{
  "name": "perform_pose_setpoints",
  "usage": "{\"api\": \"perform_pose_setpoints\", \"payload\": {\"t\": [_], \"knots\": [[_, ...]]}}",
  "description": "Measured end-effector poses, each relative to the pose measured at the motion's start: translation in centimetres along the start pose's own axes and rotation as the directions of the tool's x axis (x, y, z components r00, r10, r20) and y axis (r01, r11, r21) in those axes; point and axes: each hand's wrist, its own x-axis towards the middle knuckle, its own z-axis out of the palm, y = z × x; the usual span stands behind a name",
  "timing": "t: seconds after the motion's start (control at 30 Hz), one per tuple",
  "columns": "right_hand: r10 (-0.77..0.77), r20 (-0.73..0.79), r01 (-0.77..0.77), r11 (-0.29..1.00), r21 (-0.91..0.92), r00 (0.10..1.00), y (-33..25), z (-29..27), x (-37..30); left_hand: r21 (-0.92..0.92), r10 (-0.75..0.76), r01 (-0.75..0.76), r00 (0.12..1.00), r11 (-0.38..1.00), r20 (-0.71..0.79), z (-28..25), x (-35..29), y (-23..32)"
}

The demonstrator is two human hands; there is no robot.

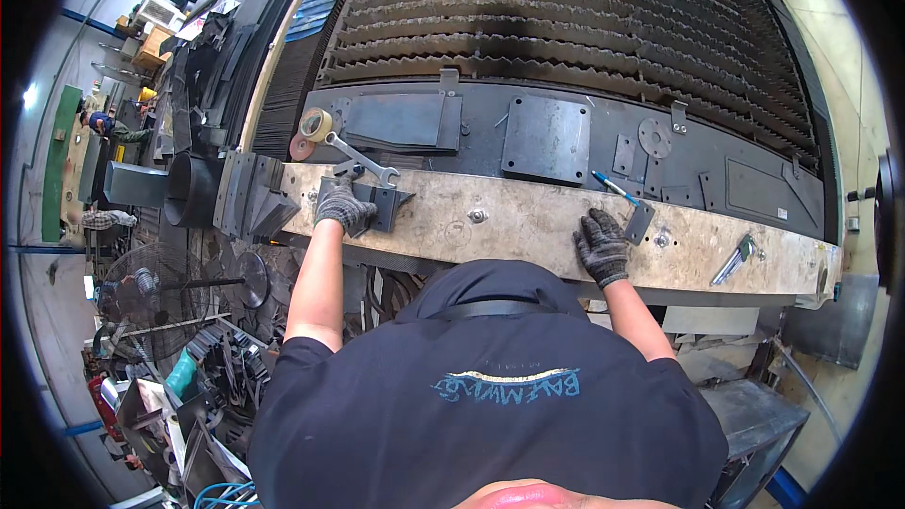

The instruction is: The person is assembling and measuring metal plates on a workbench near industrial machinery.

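My left hand [349, 208], in a dark knit glove, is closed over a dark metal plate [386, 210] on the worn pale beam [528, 217]. Its fingertips are partly hidden among the metal pieces. A combination wrench [363, 162] lies just beyond it. Lying on the beam's near side, my gloved right hand [601, 247] has its fingers apart. Close to its right is a small dark plate with holes [640, 223]. A blue and white marker pen [615, 188] lies beyond that hand. Farther right is a folding hex key set [733, 260].
Beyond the beam, a dark sheet carries a thick square plate [547, 139], a stack of thin plates [396, 121], a round flange [654, 138] and a tape roll [316, 123]. Jagged slats [566, 19] rise behind. A fan [156, 302] stands left; people work in the distance.
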Motion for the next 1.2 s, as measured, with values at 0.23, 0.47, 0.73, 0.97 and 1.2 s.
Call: {"api": "perform_pose_setpoints", "payload": {"t": [0.23, 0.47, 0.73, 0.97, 1.2], "knots": [[-0.006, -0.022, 0.007, 1.000, 0.008, 1.000, 0.0, -0.1, 0.4, 0.014, 0.006, -0.006, 1.000, 1.000, 0.013, 0.4, 0.3, -0.1], [-0.007, -0.001, 0.007, 1.000, -0.011, 1.000, 0.0, -0.1, 0.6, -0.053, -0.006, 0.008, 0.999, 0.999, 0.037, 0.3, 0.4, -0.3], [0.003, 0.024, -0.003, 1.000, -0.014, 1.000, -0.6, -0.1, 0.5, -0.107, -0.007, 0.006, 1.000, 0.994, -0.008, 0.4, -0.1, -0.3], [-0.020, -0.001, 0.020, 0.999, -0.027, 1.000, -1.4, 0.5, 0.1, -0.108, 0.029, -0.034, 0.998, 0.994, -0.048, 3.1, 0.2, -3.1], [0.139, -0.044, -0.144, 0.977, -0.157, 0.989, -1.5, 4.0, -1.3, 0.023, 0.030, -0.025, 0.961, 0.999, -0.275, 6.8, 1.3, -4.0]]}}
